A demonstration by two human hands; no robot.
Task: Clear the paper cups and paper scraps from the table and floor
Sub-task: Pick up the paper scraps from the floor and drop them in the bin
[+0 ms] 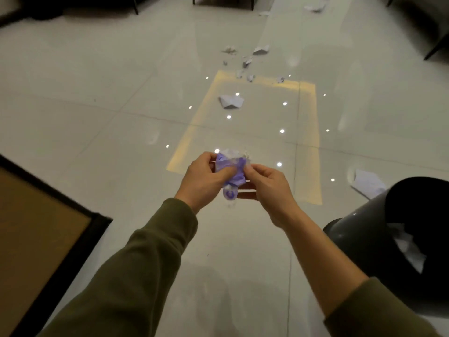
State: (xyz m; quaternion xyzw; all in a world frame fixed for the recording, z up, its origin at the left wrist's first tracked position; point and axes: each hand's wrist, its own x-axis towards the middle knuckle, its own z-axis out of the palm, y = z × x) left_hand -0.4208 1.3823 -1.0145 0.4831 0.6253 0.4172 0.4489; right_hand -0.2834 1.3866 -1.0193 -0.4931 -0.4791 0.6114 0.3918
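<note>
A crumpled purple-and-white paper cup (232, 170) is held between both hands above the floor, in the middle of the view. My left hand (206, 180) grips its left side, thumb across the front. My right hand (266, 188) pinches its right edge. On the tiles ahead lies a white paper scrap (231, 101), and farther off several small scraps (246, 63) are scattered. A flattened white paper cup (365, 182) lies on the floor at the right, just beyond the dark bin (359, 237).
The bin at lower right holds white crumpled paper (407, 246). A brown table with a black edge (48, 224) fills the lower left. Dark chair legs (436, 48) stand at the far right, more furniture along the top. More scraps (315, 7) lie far away.
</note>
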